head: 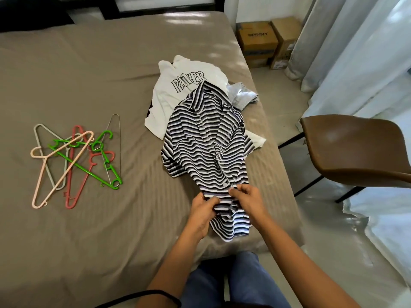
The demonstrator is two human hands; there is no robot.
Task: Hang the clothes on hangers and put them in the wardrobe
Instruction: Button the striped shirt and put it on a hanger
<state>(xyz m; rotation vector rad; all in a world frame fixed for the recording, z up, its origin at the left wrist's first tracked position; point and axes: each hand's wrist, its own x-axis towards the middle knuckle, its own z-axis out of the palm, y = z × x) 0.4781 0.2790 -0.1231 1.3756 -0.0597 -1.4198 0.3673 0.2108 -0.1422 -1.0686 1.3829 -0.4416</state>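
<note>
1. My legs in blue jeans (222, 283) stand at the edge of the bed (100, 230), directly below the hem of the striped shirt (200, 141).

2. My left hand (203, 211) grips the left front panel of the striped shirt near its hem. The fingers are curled and the thumb presses the cloth against them.

3. My right hand (246, 200) holds the right front panel of the striped shirt, level with the left hand and almost touching it. Thumb and forefinger pinch the front edge; the other fingers are curled behind the cloth.

4. The striped shirt lies on the bed, front up, hem toward me, collar away from me. The fabric is rumpled, not flat.

5. A pile of hangers (73, 161) lies on the bed well to the left of the striped shirt. It holds pink, green, red, grey and thin wire hangers, crossed over one another.

6. A white T-shirt (175, 96) with black-outlined lettering lies under the collar end of the striped shirt and extends beyond it.

7. A pale denim garment (243, 97) lies just right of the striped shirt's collar.

8. A brown chair (355, 147) stands on the floor to the right of the striped shirt, off the bed.

9. Two cardboard boxes (266, 43) and pale curtains (333, 41) stand beyond the striped shirt, to its far right.
</note>
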